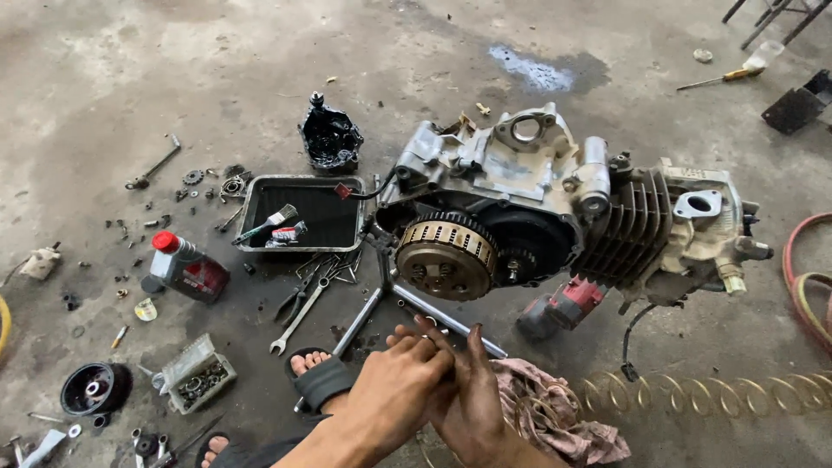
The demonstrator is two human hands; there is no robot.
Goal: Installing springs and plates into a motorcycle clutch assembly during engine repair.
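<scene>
I saw my left hand (pixel 400 381) and right hand (pixel 468 394) pressed together at lower centre, fingers overlapping; whether they held anything I couldn't tell. The engine (pixel 555 204) lay above them, centre-right.

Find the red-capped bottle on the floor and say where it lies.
In the head view, the bottle lies on its side at the left, just left of the black tray, with a spanner to its right.

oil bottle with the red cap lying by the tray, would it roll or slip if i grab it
The oil bottle lies on its side and looks flat-sided, so it would probably slide rather than roll. Both hands look greasy, so it may well slip. Its cap seems on, so spilling looks unlikely.
</scene>
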